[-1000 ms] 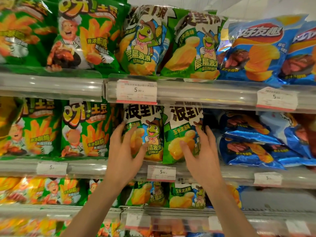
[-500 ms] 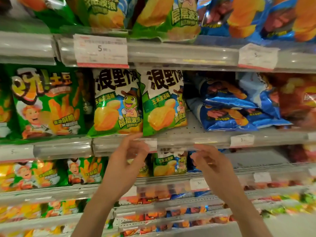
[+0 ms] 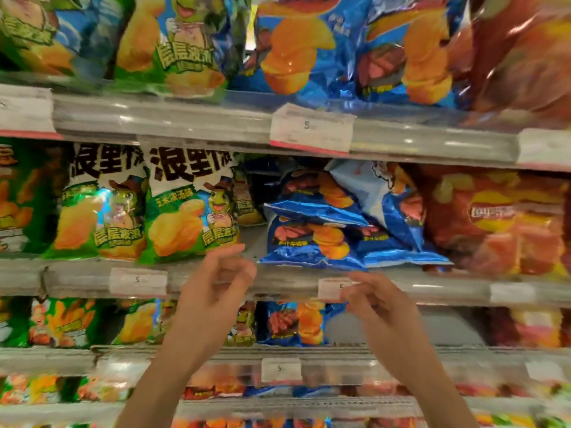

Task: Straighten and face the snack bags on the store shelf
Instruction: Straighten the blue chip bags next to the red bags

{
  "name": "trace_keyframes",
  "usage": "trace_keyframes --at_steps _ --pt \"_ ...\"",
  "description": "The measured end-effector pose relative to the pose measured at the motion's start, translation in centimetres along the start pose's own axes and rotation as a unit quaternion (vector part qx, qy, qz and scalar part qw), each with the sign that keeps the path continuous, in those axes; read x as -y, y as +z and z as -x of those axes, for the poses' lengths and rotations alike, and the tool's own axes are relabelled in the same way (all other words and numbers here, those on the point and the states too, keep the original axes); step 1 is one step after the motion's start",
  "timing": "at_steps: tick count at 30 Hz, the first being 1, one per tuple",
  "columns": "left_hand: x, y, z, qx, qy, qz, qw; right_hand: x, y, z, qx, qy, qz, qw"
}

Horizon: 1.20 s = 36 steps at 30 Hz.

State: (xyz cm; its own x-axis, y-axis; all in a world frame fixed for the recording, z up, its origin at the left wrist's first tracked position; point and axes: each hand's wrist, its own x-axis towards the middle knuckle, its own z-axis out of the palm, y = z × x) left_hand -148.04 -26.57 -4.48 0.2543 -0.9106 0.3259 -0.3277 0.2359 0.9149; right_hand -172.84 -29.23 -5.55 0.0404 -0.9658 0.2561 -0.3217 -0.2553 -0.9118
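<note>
I see a store gondola, several tiers, each fronted by a clear plastic price rail. Landmark: the middle shelf rail point(image 3: 278, 281), running the full width of the view.

Directly above that rail, at left, two green corn-chip bags point(image 3: 191, 208) stand upright, faces forward, side by side and touching. Right of them is a bare patch of perforated shelf deck point(image 3: 251, 242), then the blue chip bags point(image 3: 312, 239), slumped flat and stacked on each other, with one pale-blue bag point(image 3: 380, 193) tilted behind. Further right along the rail stand red chip bags point(image 3: 500, 223), blurred.

Price tags point(image 3: 138, 282) are clipped on the rail. Another tag sits partly behind the right fingers.

My left hand point(image 3: 213, 288) is in front of the rail, below the right-hand green bag, fingers loosely curled, thumb and forefinger close, holding nothing that I can make out. My right hand point(image 3: 374, 301) is in front of the rail below the blue bags, fingers loosely bent, nothing held. Neither touches a bag.

Upper shelf rail point(image 3: 312, 128) caps the bay and leaves little headroom over the green bags. There is more open space above the collapsed blue stack, dark toward the back. Below the landmark rail are further tiers of mixed bags, motion-blurred.
</note>
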Motion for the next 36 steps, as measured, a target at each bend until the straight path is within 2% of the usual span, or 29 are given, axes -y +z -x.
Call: trace_keyframes --at_steps 8,11,15,17,21,24,28,34,36 --pt "-2.8 2.4 -3.2 -0.076 0.023 -0.050 0.996 0.3 -3.5 -2.3 -0.027 -0.030 0.036 0.999" --pt "-3.3 2.8 -5.5 -0.060 0.023 -0.102 0.993 1.0 -4.3 -3.5 -0.094 -0.095 0.108 0.985" --pt "-3.8 3.4 -8.7 -0.047 0.027 -0.147 0.988 1.5 -6.0 -7.6 -0.175 -0.180 0.255 0.934" --pt "-4.4 3.8 -10.2 -0.029 0.010 -0.168 0.985 1.3 -6.4 -9.8 -0.176 -0.194 0.308 0.915" --pt "-5.2 5.0 -12.2 0.043 -0.029 -0.171 0.984 -0.5 -5.3 -12.0 -0.119 -0.230 0.366 0.894" --pt "-5.0 5.4 -13.1 0.078 -0.044 -0.113 0.990 -1.0 -4.8 -12.5 -0.105 -0.214 0.374 0.896" --pt "-4.8 5.2 -13.0 0.071 -0.050 -0.055 0.995 0.6 -4.4 -12.6 -0.107 -0.125 0.369 0.915" --pt "-4.3 2.7 -10.4 0.064 -0.049 -0.017 0.997 2.4 -4.1 -13.3 -0.089 -0.090 0.372 0.919" --pt "-4.3 1.8 -9.3 0.067 -0.051 -0.005 0.996 2.8 -3.8 -13.0 -0.117 -0.103 0.369 0.916"
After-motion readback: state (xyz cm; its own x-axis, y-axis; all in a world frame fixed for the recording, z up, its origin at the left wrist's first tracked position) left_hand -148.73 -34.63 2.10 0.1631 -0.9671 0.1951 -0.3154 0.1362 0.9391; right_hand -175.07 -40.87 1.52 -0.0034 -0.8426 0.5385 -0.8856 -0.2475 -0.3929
